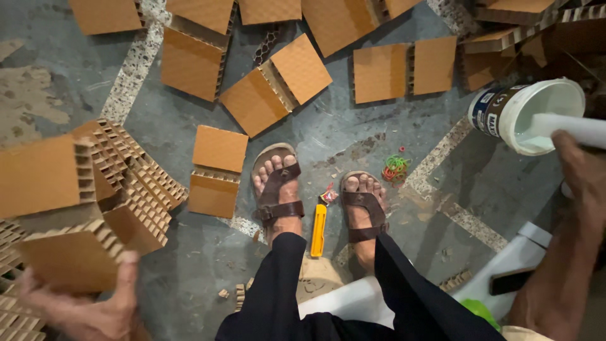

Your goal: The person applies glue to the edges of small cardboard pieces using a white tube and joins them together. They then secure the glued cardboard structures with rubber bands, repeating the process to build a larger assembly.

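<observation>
The left hand (95,303) sits at about 8 o'clock in the head view, its thumb and fingers clamped on a honeycomb cardboard block (72,256) that lies just above it, toward 9 o'clock. The block looks light and stiff across its flat brown faces, but its open cell edges seem liable to crush; it is probably best gripped across the flat faces, as the thumb does now.

The right hand (584,173) is at 3 o'clock, closed around a white handle (571,126) that reaches into a white tub (499,110) tilted at 2 o'clock. The tub holds a pale liquid, so it would likely slosh if tipped further.

More cardboard pieces (278,82) lie scattered over the concrete floor (353,126) from 10 to 1 o'clock. A yellow cutter (319,230) lies between the sandalled feet at centre, with coloured rubber bands (396,167) just beside the right foot.
</observation>
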